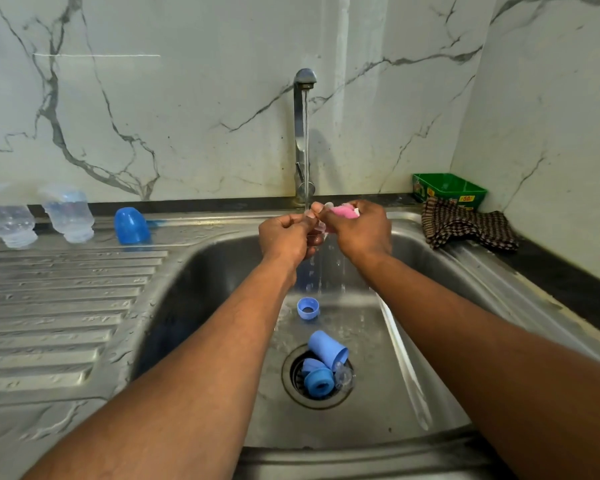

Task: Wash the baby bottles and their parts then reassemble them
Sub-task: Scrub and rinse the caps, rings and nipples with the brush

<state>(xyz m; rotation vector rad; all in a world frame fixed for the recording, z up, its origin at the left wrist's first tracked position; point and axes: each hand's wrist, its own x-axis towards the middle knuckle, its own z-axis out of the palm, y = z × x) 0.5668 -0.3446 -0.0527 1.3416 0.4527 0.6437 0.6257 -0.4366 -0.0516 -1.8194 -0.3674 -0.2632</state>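
Under the tap stream [306, 143], at back edge of sink [430, 271]: left hand [284, 239] pinching small clear part [317, 230], right hand [357, 226] gripping pink sponge [343, 213], scrubbing. Probably next: rinse, place beside bottles [68, 214] on left counter; blue pieces [321, 365] at drain still unwashed.

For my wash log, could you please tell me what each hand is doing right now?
Left hand: pinching a small clear part under the water.
Right hand: gripping the pink sponge.
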